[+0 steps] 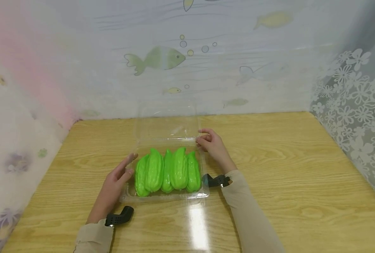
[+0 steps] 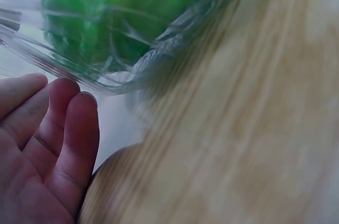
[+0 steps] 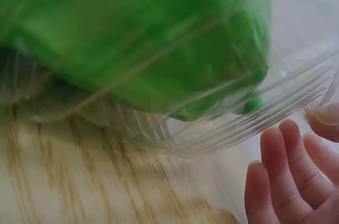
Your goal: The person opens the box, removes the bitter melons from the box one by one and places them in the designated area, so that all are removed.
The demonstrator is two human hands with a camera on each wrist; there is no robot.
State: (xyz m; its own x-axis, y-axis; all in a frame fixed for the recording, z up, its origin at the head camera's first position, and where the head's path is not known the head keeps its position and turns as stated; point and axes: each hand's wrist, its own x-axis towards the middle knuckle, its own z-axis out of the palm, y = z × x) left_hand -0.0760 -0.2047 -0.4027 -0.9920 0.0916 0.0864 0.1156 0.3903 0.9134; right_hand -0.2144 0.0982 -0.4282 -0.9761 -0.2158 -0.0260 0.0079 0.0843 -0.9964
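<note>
A clear plastic clamshell box (image 1: 167, 197) lies on the table with its transparent lid (image 1: 166, 123) raised at the back. Several glossy, bright green, ridged, gourd-like pieces (image 1: 178, 168) lie side by side in the base. At the box's left side is my left hand (image 1: 114, 181), its relaxed fingers (image 2: 79, 128) just by the rim. My right hand (image 1: 214, 146) is at the back right corner, thumb and forefinger beside the hinge. In the right wrist view, its thumb (image 3: 326, 114) meets the clear edge while the other fingers extend loosely below.
A wood-grain table (image 1: 295, 182) carries the box. Behind it hangs a pale fish-printed curtain (image 1: 219, 77), with a flower-patterned sheet (image 1: 358, 116) to the right and another printed sheet (image 1: 19, 140) to the left. Black wrist mounts (image 1: 120, 216) show near both sleeves.
</note>
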